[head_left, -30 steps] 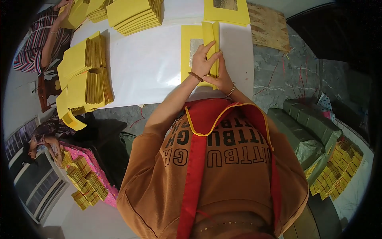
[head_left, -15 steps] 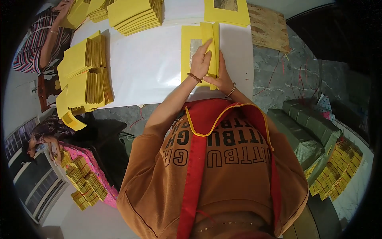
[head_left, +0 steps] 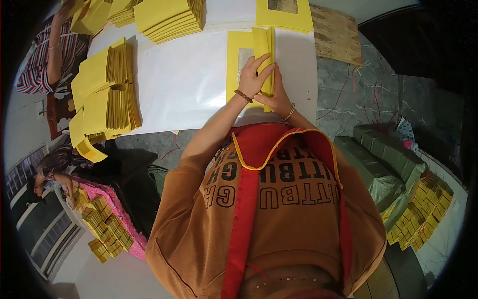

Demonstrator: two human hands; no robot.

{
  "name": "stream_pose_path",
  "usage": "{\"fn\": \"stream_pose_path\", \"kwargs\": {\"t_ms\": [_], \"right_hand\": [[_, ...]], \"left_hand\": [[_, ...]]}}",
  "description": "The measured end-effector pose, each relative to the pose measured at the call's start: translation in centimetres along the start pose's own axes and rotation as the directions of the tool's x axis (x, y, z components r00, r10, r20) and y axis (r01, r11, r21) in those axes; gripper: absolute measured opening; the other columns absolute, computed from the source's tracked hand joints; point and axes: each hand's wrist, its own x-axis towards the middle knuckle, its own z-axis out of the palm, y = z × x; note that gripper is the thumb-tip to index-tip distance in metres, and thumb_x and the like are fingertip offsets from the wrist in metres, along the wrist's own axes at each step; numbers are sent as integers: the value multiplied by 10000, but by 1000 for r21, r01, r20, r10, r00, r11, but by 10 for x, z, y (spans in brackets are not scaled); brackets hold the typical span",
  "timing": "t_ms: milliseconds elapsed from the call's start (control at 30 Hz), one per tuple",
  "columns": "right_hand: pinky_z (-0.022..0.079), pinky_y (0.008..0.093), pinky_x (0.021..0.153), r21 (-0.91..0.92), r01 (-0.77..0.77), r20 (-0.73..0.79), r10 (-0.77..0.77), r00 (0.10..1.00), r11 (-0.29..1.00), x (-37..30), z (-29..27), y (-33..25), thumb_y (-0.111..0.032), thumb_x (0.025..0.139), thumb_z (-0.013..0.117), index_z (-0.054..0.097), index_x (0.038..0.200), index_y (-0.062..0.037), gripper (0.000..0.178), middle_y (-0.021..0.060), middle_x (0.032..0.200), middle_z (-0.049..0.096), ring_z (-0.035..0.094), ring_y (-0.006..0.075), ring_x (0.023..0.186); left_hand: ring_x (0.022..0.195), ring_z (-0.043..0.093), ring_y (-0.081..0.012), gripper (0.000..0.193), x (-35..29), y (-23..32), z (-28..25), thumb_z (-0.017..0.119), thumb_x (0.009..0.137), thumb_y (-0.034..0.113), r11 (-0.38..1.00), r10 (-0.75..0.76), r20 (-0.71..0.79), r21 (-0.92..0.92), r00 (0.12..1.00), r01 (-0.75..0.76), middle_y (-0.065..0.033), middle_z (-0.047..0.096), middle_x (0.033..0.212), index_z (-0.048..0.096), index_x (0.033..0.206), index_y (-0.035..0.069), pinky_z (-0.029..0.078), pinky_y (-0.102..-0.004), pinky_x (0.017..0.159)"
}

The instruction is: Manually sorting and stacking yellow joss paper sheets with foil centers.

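Note:
A stack of yellow paper sheets lies on the white table, its right part folded up into a narrow upright strip. A silver-grey patch shows on the top sheet. My left hand curls its fingers over the folded strip from the left, thumb reaching across it. On the other side, my right hand holds the strip near its lower end, fingers along the right edge and thumb toward me. The undersides of both hands' fingers are partly hidden.
Folded yellow paper bundles stand along the table's left side, with more stacks at the far edge. Another patched yellow stack lies far right, beside a plywood board. Green wrapped packages sit at right. Two people work at left.
My left fingers have slid down the folded strip toward me and bent more. My right hand stays in nearly the same place. The striped-sleeved person's arm at far left has shifted.

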Motion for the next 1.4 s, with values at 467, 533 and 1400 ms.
{"fn": "stream_pose_path", "kwargs": {"t_ms": [467,533,1400], "right_hand": [[359,293,907,205,-205,-286,259,923,957,0,-10,-27,-149,823,557,184,1308,56,646,177,1231,387,415,225,1113],[376,275,880,224,-146,-300,211,930,964,5,-15,-8,-162,838,541,221,1296,49,597,161,1193,425,450,207,1061],[444,279,792,460,-206,-48,256,966,864,42,-90,-50,-58,809,465,427,1203,-30,397,94,1080,530,505,182,1014]], "left_hand": [[633,525,-166,222,0,-29,5,500,823,132,978,-169,29,-121,985,171,-106,548,847,498,1016,23,431,-255,565],[638,532,-157,290,1,-5,8,480,853,178,951,-142,63,-270,988,154,-102,546,897,441,1103,37,447,-252,564],[935,526,-267,230,27,23,-93,454,768,42,849,426,211,244,880,-470,-89,605,964,592,946,87,379,-365,823]]}}
